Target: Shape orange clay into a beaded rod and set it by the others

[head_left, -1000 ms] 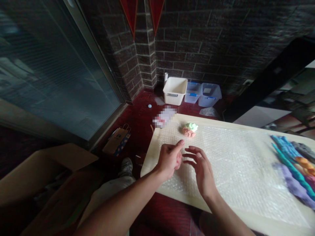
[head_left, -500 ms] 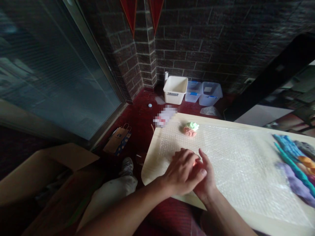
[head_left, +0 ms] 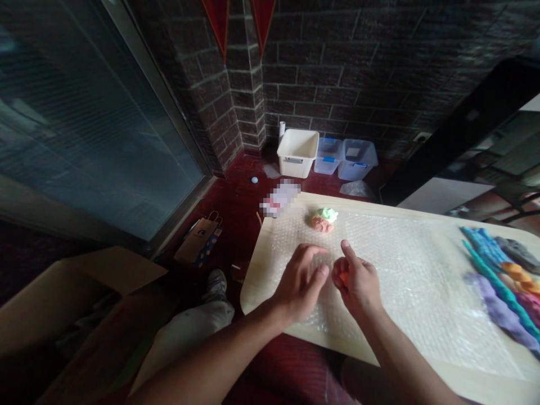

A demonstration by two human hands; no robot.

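Note:
My right hand (head_left: 361,286) is curled around a small lump of orange modelling clay (head_left: 343,278), which mostly hides inside the fingers; its thumb points up. Just to the left, my left hand (head_left: 295,284) holds nothing, its fingers bent and parted from the thumb. Both hands hover above bubble wrap (head_left: 405,281) spread over the pale table (head_left: 254,281). Farther back on the wrap, a salmon-pink lump (head_left: 322,225) touches a light green lump (head_left: 328,214), both apparently of the same soft clay.
Coloured clay-like strips, among them a purple one (head_left: 500,309) and a teal one (head_left: 489,273), lie at the table's right. Beyond the table stand a cream bin (head_left: 297,163) and clear plastic boxes (head_left: 358,163). An open cardboard box (head_left: 122,270) and a paper bag (head_left: 198,239) are at left.
My hands were pressed together around the orange clay; now they have parted. The left hand has moved left and opened, while the clay stays in the right hand.

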